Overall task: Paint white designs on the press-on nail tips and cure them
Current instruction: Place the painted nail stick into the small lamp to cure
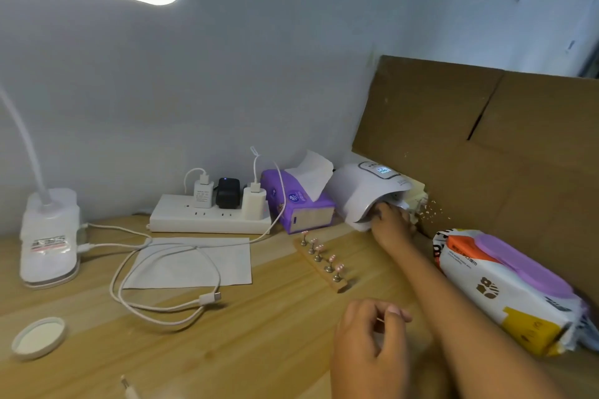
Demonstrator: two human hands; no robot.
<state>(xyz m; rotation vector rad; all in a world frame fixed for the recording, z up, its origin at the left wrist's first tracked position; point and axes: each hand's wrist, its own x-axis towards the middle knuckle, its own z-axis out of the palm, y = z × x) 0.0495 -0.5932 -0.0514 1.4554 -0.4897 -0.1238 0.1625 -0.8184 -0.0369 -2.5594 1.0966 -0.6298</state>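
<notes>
- The nail tips are seen on small stands along a wooden strip on the desk, near the lamp but outside it.
- White marks can be made out on the pink tips, so painting is judged at least partly done, though the detail is too small to be sure.
- Curing is judged not yet done: the lamp's display is lit, but no part of the strip lies under it.
- The right hand is laid at the lamp's mouth with its fingertips hidden; whether anything is gripped cannot be told.
- The left hand is curled, thumb against forefinger — a thin stick seems to be pinched.
</notes>
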